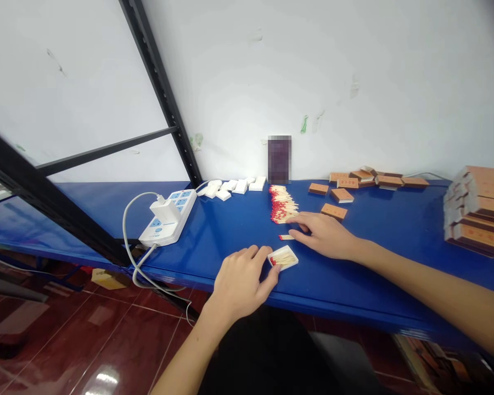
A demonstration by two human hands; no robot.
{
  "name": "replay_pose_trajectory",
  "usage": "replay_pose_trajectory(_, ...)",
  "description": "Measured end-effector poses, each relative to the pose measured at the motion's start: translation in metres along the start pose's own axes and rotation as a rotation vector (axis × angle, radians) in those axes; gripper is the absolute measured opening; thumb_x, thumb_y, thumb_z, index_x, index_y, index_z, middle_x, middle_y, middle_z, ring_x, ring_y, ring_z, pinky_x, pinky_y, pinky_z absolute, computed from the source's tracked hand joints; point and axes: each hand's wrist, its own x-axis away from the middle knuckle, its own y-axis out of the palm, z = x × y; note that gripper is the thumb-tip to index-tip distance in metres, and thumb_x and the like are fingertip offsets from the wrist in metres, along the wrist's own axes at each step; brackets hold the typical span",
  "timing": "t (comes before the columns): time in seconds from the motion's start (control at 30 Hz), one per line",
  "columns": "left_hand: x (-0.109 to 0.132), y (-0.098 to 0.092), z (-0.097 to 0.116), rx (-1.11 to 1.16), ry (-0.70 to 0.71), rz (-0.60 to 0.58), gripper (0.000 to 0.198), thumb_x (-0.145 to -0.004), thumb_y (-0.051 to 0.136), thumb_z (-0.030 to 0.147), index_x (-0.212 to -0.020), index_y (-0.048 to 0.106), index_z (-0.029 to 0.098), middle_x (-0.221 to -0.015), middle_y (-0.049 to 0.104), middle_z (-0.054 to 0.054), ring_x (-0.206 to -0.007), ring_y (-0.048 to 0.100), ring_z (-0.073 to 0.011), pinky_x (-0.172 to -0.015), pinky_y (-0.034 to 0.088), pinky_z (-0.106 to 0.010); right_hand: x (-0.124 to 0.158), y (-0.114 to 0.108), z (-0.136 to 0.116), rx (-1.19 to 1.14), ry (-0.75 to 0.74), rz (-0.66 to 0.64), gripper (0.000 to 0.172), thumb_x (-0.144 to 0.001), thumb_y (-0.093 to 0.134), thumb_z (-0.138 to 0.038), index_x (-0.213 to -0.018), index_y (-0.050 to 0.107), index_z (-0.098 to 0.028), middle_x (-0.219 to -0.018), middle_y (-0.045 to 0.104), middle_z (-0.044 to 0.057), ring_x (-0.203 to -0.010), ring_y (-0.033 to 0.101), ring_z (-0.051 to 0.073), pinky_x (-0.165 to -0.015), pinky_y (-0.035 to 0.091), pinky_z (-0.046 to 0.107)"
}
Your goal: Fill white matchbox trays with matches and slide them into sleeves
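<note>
My left hand point(243, 280) grips a small white matchbox tray point(295, 262) near the front edge of the blue shelf, thumb on the near side and fingers on the far side. Several red-headed matches point(285, 255) lie in the tray. Beyond it, my right hand point(327, 233) reaches in from the right, palm down. Its index fingertip touches the near end of a long pile of matches point(284, 204). Its thumb, apart from the index finger, rests at a few separate matches point(286, 237) lying on the shelf.
White trays point(241, 186) lie at the back left, beside a power strip point(173, 219) with a plugged-in adapter and cable. Brown matchbox sleeves point(334, 211) are scattered right of the pile. A tall matchbox stack point(477, 211) stands far right. A black post point(160, 82) rises at left.
</note>
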Motion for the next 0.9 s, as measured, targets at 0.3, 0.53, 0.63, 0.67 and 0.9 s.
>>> replay_pose_trajectory(0.3,0.001,0.000,0.000,-0.008,0.001,-0.011,0.025,-0.104,0.041,0.040,-0.117,0.054,0.024,-0.099,0.065,-0.003,-0.087,0.064,-0.0246,-0.077,0.046,-0.035,-0.001,-0.003,-0.001,-0.089,0.049,-0.021,0.033,-0.094,0.048,-0.038,-0.113,0.070,-0.022,-0.071,0.061,0.001,-0.068,0.057,0.018,-0.061,0.037,0.029)
replay_pose_trajectory(0.53,0.000,0.000,0.000,-0.007,-0.004,-0.013,0.025,-0.104,0.041,0.041,-0.117,0.054,0.024,-0.099,0.065,-0.002,-0.088,0.064,-0.0250,-0.075,0.046,-0.035,-0.002,-0.001,0.002,-0.083,0.044,0.001,0.033,-0.095,0.048,-0.036,-0.114,0.072,-0.022,-0.074,0.065,0.002,-0.070,0.058,0.019,-0.062,0.038,0.029)
replay_pose_trajectory(0.63,0.001,0.000,0.000,-0.005,-0.005,-0.010,0.025,-0.104,0.041,0.041,-0.117,0.054,0.024,-0.099,0.065,-0.003,-0.088,0.064,-0.0249,-0.075,0.046,-0.035,-0.004,0.001,0.006,-0.119,0.030,0.008,0.031,-0.096,0.047,-0.033,-0.107,0.073,-0.022,-0.077,0.068,0.003,-0.070,0.060,0.019,-0.064,0.039,0.029)
replay_pose_trajectory(0.67,0.001,0.000,0.000,-0.002,-0.005,-0.009,0.025,-0.104,0.041,0.041,-0.117,0.054,0.024,-0.099,0.065,-0.003,-0.088,0.064,-0.0249,-0.076,0.046,-0.035,-0.005,0.002,0.008,-0.136,0.031,0.007,0.030,-0.095,0.047,-0.032,-0.105,0.074,-0.022,-0.078,0.069,0.003,-0.070,0.060,0.018,-0.064,0.039,0.029)
replay_pose_trajectory(0.9,0.001,0.001,-0.001,0.002,-0.006,-0.010,0.026,-0.103,0.041,0.041,-0.118,0.054,0.025,-0.100,0.065,-0.002,-0.088,0.064,-0.0249,-0.077,0.046,-0.036,-0.005,0.005,0.011,-0.273,0.055,-0.018,0.030,-0.092,0.052,-0.038,-0.091,0.075,-0.021,-0.069,0.067,0.002,-0.062,0.055,0.017,-0.059,0.037,0.029)
